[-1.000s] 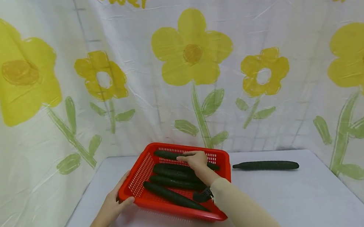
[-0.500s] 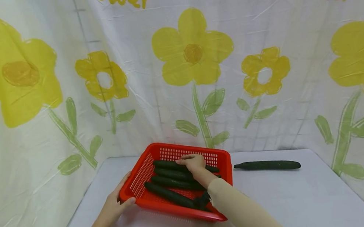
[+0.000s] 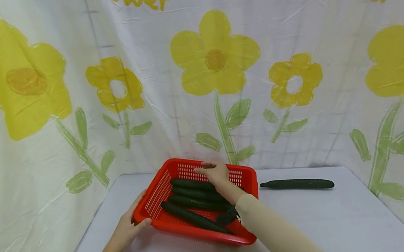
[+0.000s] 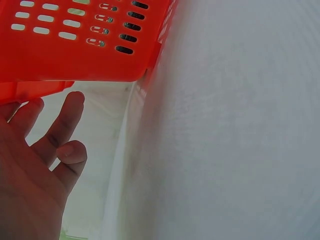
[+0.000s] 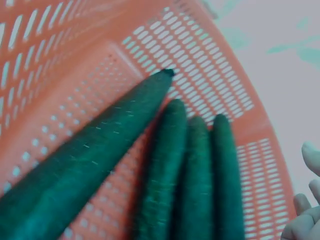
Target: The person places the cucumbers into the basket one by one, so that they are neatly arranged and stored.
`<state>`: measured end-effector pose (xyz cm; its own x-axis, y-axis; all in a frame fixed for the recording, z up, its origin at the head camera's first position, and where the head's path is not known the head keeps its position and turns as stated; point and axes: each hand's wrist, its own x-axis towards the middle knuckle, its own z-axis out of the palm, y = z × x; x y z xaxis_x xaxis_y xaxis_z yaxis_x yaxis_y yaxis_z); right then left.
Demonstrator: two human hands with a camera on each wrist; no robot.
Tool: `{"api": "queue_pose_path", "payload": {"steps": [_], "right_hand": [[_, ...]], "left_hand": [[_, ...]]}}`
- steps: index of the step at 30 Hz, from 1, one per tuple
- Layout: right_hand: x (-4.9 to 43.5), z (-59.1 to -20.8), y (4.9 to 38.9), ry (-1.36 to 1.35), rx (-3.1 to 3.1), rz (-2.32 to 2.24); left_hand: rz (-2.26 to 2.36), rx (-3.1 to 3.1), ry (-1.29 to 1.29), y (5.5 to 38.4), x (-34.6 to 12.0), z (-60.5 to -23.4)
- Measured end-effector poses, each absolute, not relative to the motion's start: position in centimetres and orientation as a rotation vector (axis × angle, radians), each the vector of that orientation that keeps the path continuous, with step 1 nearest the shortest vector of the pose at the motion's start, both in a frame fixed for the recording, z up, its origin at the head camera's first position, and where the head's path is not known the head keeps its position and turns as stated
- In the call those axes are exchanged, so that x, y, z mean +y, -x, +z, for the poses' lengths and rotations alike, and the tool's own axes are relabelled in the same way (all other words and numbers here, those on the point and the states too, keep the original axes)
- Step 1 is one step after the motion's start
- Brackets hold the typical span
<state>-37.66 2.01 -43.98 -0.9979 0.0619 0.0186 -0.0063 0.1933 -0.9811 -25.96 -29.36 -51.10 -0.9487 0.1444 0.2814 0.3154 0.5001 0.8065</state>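
Note:
A red slotted plastic basket (image 3: pixel 234 174) sits on the table, with several dark green cucumbers (image 3: pixel 193 218) lying in it. At its left corner my left hand (image 3: pixel 124 229) holds the rim, thumb over the front edge and fingers along the outer side. The left wrist view shows some fingers (image 4: pixel 67 120) of that hand loosely bent below the rim. My right hand (image 3: pixel 217 174) hovers over the back of the basket, fingers extended and holding nothing. In the right wrist view, three cucumbers (image 5: pixel 200 170) lie side by side and another cucumber (image 5: pixel 95 155) slants away from them.
One more cucumber (image 3: pixel 297 184) lies on the white table (image 3: pixel 315 221) to the right of the basket. Behind the table hangs a white curtain (image 3: pixel 164 117) painted with yellow flowers.
My right hand has shifted the rearmost cucumber forward against the others, let go of it and lifted. The left hand has stayed at the basket's corner.

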Motion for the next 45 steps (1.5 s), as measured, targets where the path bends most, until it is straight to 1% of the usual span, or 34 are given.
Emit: {"api": "queue_pose_path", "payload": {"steps": [8, 18, 26, 33, 41, 45], "right_hand": [[5.0, -40.4, 37.9, -0.046, -2.32, 2.058], [12.3, -39.1, 38.1, 0.038, -2.244, 1.99], [19.4, -41.3, 37.8, 0.158, -2.309, 1.812], [24.7, -43.5, 36.9, 0.269, -2.351, 1.778], [28.7, -45.7, 36.2, 0.345, -2.488, 1.55], [29.8, -46.2, 36.0, 0.29, -2.52, 1.495]], "left_hand": [[-1.405, -2.552, 0.424, 26.1, -29.2, -50.8], [-1.376, -2.538, 0.44, 26.1, -29.4, -50.9], [-1.381, -2.541, 0.433, 26.0, -29.4, -51.2], [-1.406, -2.537, 0.44, 25.9, -29.4, -51.2], [-1.425, -2.54, 0.438, 25.8, -29.4, -51.2], [-1.423, -2.534, 0.44, 25.9, -29.3, -51.2]]}}
